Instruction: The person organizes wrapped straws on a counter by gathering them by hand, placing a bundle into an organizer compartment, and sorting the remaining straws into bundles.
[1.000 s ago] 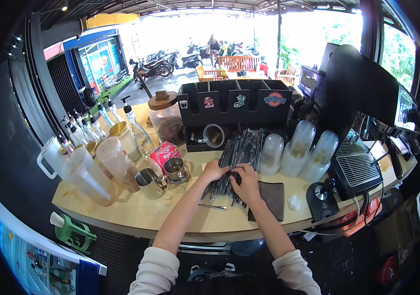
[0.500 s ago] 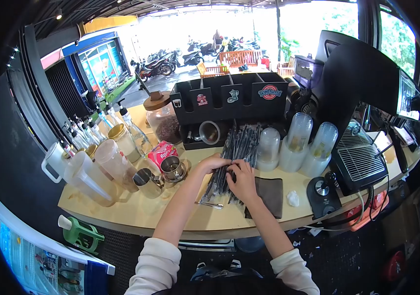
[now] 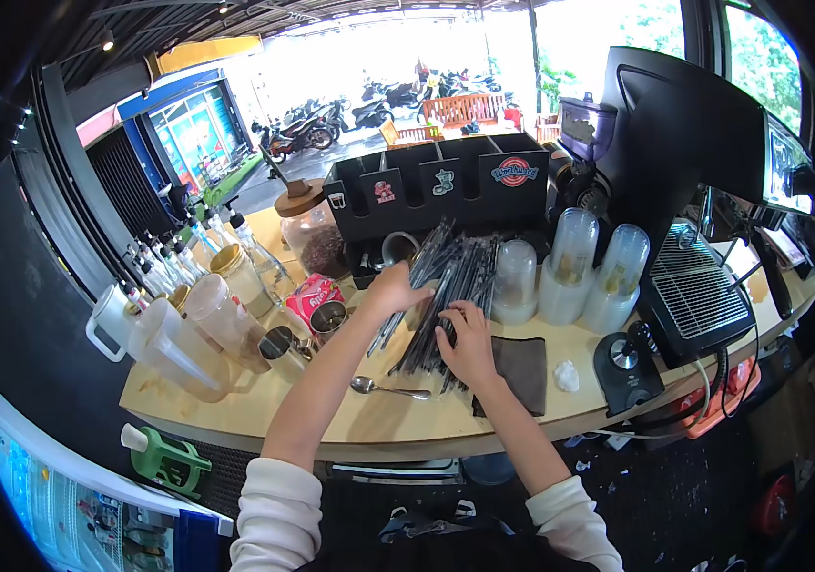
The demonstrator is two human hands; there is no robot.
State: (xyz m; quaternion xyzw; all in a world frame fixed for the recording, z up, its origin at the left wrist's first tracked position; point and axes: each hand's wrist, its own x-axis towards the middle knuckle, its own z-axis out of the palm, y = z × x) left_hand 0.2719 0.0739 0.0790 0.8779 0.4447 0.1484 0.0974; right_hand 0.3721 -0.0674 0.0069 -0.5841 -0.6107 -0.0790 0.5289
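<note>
A thick pile of dark, thin, wrapped straws (image 3: pixel 469 272) lies on the wooden counter. My left hand (image 3: pixel 400 293) is closed around a smaller bunch of these straws, split off to the left; its ends stick out above and below my fingers. My right hand (image 3: pixel 468 345) rests on the right side of the main pile, fingers bent and apart, without a visible grip. A metal spoon (image 3: pixel 388 388) lies in front of the pile. Beside my right hand is a folded dark cloth (image 3: pixel 520 377). Metal cups (image 3: pixel 327 319) stand left of my left wrist.
Behind the straws stands a black compartment organizer (image 3: pixel 441 195). Stacked plastic cups (image 3: pixel 516 286) stand to the right, before a coffee machine (image 3: pixel 698 286). A tamper (image 3: pixel 627 357) and crumpled white tissue (image 3: pixel 568 376) sit near the edge. Plastic pitchers (image 3: pixel 174 348) and pump bottles (image 3: pixel 253 248) fill the left.
My left hand has moved left and up, drawing a bunch of straws away from the pile. The spoon now shows fully. My right hand stays at the pile, its fingers spread more.
</note>
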